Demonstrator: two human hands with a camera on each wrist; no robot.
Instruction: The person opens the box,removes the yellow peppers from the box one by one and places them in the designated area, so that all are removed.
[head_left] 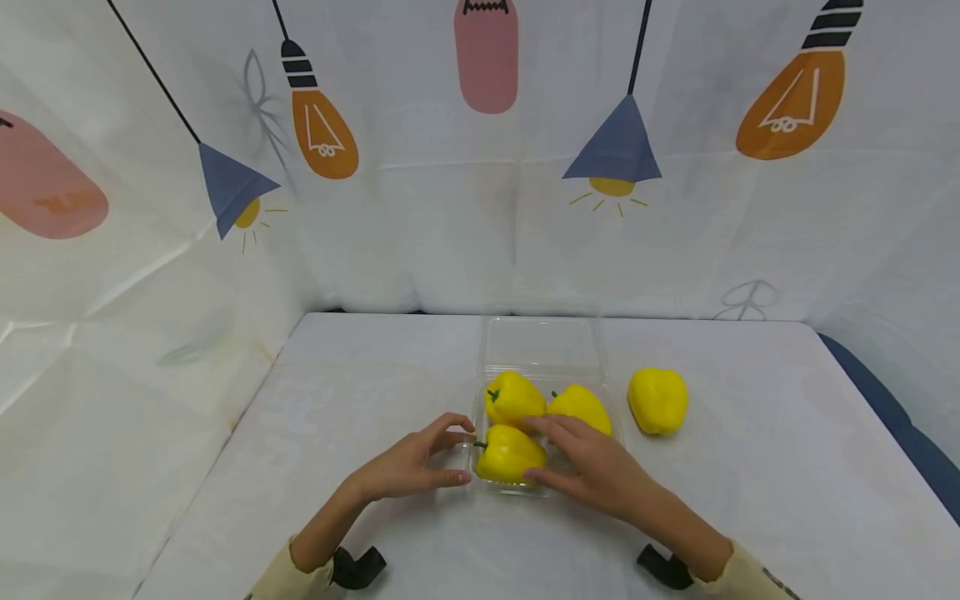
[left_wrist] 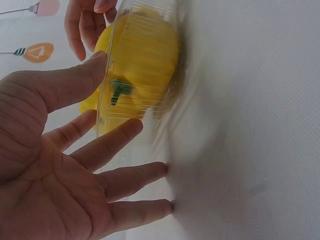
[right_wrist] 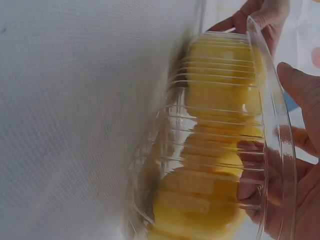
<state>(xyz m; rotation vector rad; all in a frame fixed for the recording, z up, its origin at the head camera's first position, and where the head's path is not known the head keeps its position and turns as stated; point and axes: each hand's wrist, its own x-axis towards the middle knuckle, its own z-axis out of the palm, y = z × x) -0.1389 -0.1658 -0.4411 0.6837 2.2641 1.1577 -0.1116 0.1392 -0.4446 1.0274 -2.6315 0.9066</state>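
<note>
Three yellow bell peppers lie in a clear plastic container [head_left: 607, 392]: one at the back left [head_left: 513, 398], one at the back right [head_left: 581, 408], one in front [head_left: 510, 455]. My left hand [head_left: 420, 458] is at the container's left side, fingers spread; in the left wrist view the thumb [left_wrist: 75, 82] lies by the rim. My right hand [head_left: 600, 467] reaches over the right side, fingertips among the peppers and thumb beside the front one. Through the clear wall [right_wrist: 225, 115] its fingers show next to the peppers. Neither hand grips a pepper.
A fourth yellow bell pepper [head_left: 657, 402] sits on the white-covered table [head_left: 750, 467], right of the container. The container's clear lid [head_left: 543, 342] lies folded back behind it. A white curtain [head_left: 450, 225] printed with lamps hangs beyond the table's back edge.
</note>
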